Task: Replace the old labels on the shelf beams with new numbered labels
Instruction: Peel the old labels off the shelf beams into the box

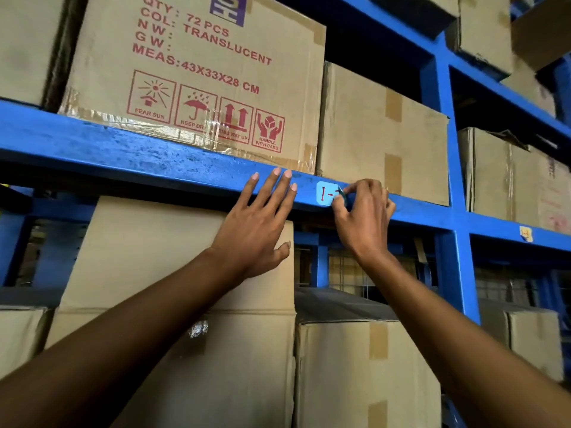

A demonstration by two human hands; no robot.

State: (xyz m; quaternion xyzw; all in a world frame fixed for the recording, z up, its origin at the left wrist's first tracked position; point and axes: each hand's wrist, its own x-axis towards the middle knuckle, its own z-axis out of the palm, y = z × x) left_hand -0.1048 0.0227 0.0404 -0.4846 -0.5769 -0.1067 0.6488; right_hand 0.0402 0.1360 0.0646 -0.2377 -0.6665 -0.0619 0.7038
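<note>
Right hand (pixel 363 211) pinches the pale-blue square label (pixel 327 194)'s lifted edge; it may tear. Left hand (pixel 258 222), fingers straight, braces the blue steel beam (pixel 123 149).

Blue steel racking (pixel 445 125), stacked brown cartons (pixel 383 131), wire mesh behind, dim light

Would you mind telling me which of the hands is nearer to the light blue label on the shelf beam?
Right. The right hand pinches the light blue label at its right edge; the left hand rests flat on the shelf beam just left of it, not touching it.
</note>
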